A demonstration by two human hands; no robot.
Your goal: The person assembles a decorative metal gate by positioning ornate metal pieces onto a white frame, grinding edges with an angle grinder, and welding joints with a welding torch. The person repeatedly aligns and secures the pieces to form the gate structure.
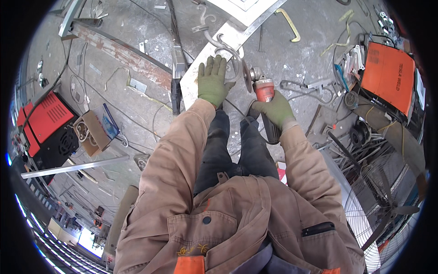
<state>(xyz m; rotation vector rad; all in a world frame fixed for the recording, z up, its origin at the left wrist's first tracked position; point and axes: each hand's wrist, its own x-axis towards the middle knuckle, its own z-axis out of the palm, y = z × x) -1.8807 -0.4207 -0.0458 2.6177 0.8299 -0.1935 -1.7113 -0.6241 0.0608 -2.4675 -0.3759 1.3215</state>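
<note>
My left hand (213, 81), in a green work glove, lies with its fingers stretched out over the pale flat workpiece (189, 91). Beside its fingertips a curled grey metal scroll (222, 44) rests on that surface, one curve running down to the right of the hand. My right hand (277, 109), gloved the same way, is wrapped round the body of a red and black angle grinder (264, 90). The grinder's disc (247, 76) stands on edge next to the scroll's right curve; whether they touch I cannot tell.
A yellow C-shaped clamp (290, 26) lies on the floor beyond the grinder. An orange welding machine (389, 75) stands right, a red one (45, 121) left, by an open cardboard box (93, 137). Cables cross the floor; a wire-caged fan (381, 205) is near my right elbow.
</note>
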